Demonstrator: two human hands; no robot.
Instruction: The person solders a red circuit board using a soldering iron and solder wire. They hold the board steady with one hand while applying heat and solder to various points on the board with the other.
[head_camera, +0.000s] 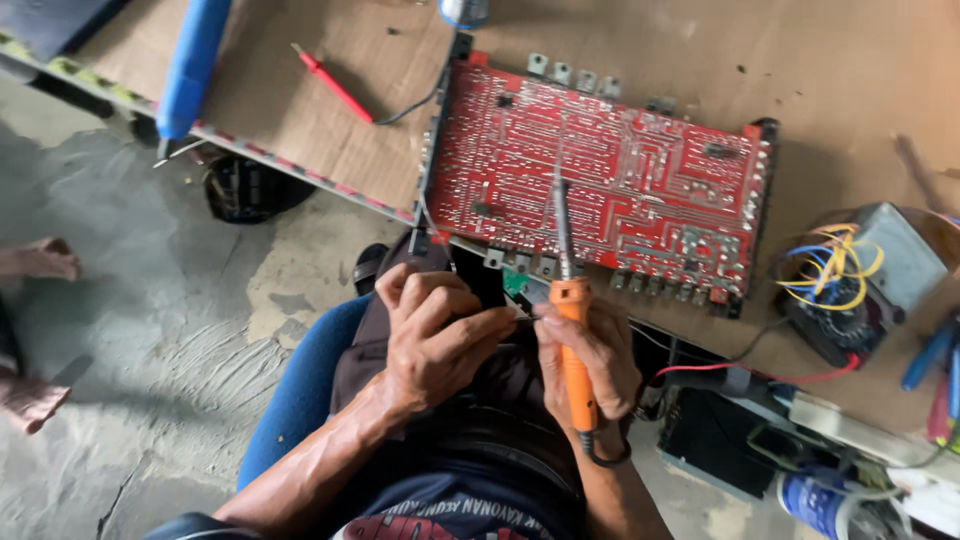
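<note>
Far to the left of the hands, at the frame's edge, another person's bare foot (35, 260) rests on the grey concrete floor (150, 350); up and left of the hands a blue cylindrical tool (193, 65) lies over the edge of the table (280, 110), and just right of it a red probe (333, 84) with a dark lead rests on the brown top; the left hand (435, 335) is curled almost closed over the person's lap, fingertips pinched together against the right hand, and whatever small thing it pinches is too small to tell; the right hand (590, 365) is wrapped firmly round the orange handle of a soldering iron (572, 330), whose thin metal shaft points up and away from the hands over a red circuit board (610, 185); that board lies solder side up on the table just beyond both hands, its near edge overhanging toward the lap; right of the right hand a thin red wire (760, 372) runs across; farther right, well apart, sits a grey transformer (870, 270) with yellow and blue wires; below it a blue can (815, 500) lies near the frame's lower edge.
</note>
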